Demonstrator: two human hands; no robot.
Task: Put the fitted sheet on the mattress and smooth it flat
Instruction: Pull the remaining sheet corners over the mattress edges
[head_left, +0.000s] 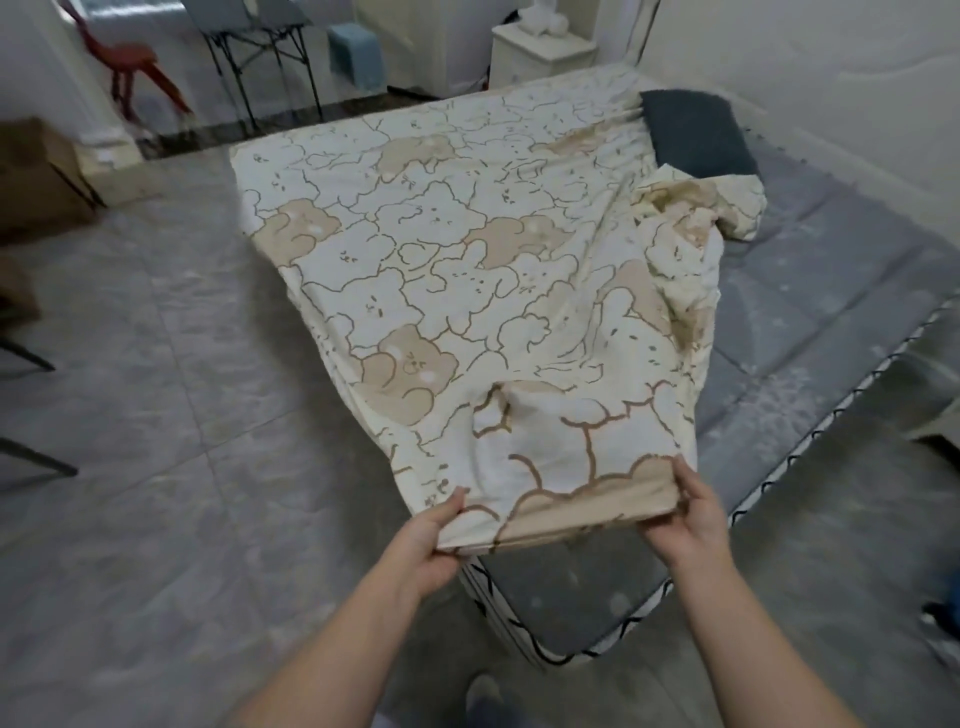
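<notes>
Fitted sheet (467, 270), soft cartoon-printed cotton, pinched by left hand (431, 540) and right hand (685, 519).

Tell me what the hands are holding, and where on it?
Both hold the fitted sheet by its near edge: the left hand grips one end of that edge, the right hand the other, above the mattress corner.
</notes>
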